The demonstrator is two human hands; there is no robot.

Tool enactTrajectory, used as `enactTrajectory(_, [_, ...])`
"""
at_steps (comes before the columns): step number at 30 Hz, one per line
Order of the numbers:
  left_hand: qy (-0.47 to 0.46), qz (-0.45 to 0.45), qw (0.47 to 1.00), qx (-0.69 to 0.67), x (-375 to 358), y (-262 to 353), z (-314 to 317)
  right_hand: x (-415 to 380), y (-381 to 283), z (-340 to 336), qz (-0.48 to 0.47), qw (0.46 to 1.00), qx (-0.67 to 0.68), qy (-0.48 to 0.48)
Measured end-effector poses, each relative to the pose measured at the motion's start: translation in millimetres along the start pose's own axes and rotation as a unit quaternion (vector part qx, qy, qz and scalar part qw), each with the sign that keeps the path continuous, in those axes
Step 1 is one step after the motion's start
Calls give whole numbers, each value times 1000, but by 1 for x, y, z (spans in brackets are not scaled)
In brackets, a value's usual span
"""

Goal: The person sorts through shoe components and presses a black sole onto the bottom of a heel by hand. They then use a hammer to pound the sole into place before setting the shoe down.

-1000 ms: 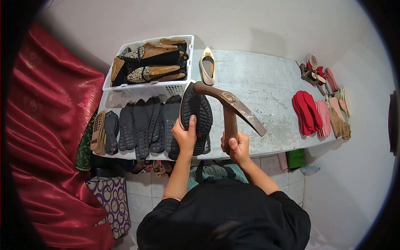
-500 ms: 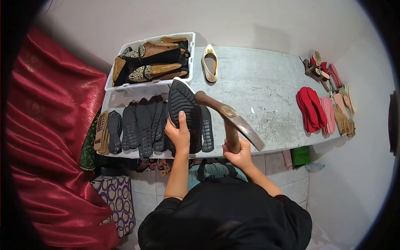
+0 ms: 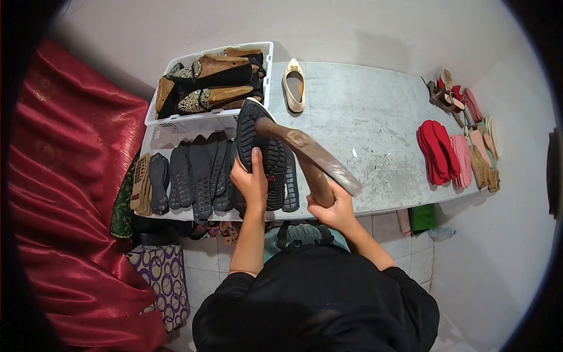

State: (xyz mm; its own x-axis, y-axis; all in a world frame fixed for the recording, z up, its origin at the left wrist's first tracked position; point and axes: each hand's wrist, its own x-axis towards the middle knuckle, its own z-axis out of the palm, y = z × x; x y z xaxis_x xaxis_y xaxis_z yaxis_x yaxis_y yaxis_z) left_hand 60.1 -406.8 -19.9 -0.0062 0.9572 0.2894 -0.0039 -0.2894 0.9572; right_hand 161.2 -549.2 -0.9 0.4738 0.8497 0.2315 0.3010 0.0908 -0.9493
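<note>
In my left hand (image 3: 252,182) is a shoe (image 3: 272,161) turned bottom up, its black ridged sole towards me and a pale edge at the toe. My thumb presses on the sole and the fingers wrap round the far side, mostly hidden. My right hand (image 3: 334,206) grips the wooden handle of a hammer (image 3: 305,146). The hammer's rounded face lies over the front of the sole, seemingly touching it. Just left of my left hand, several black soles (image 3: 201,176) lie in a row on the table (image 3: 346,105).
A white basket (image 3: 202,121) full of shoes on wooden lasts stands at the back left. One cream shoe (image 3: 294,88) sits beside it. Red insoles (image 3: 437,154) and pink insoles (image 3: 461,161) lie at the right. A red curtain (image 3: 82,205) hangs on the left.
The hammer has moved left and slightly up, its face now over the front of the sole. My right hand has shifted a little left. My left hand keeps its hold on the shoe.
</note>
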Motion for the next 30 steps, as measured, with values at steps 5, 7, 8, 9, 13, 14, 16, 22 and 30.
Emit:
enactTrajectory(5, [-21, 15, 998, -54, -4, 2, 3, 11, -20, -6, 17, 997, -65, -32])
enactTrajectory(7, [-37, -4, 996, -83, -2, 2, 3, 12, -23, -7, 22, 998, -55, -32])
enactTrajectory(8, [-33, 12, 999, -40, -1, 5, 2, 12, -18, -4, -23, 999, -38, 1])
enactTrajectory(9, [-28, 26, 999, 5, -2, 7, 1, 10, -12, -2, -66, 997, -21, 32])
enactTrajectory(13, [-38, -10, 999, -6, -2, 9, 2, 11, 3, -9, -17, 997, -58, -43])
enactTrajectory(14, [-34, -1, 999, 3, -2, 5, 3, 11, -1, -10, -20, 998, -51, -36])
enactTrajectory(16, [-30, 32, 999, 6, -1, 5, 5, 8, 2, -8, -36, 997, -65, -32])
enactTrajectory(22, [-38, 0, 999, 24, 0, 9, 8, 0, 16, -3, -55, 997, -61, 7])
enactTrajectory(30, [-38, 6, 999, -4, 2, 4, 8, -2, 10, -11, -34, 995, -84, 30])
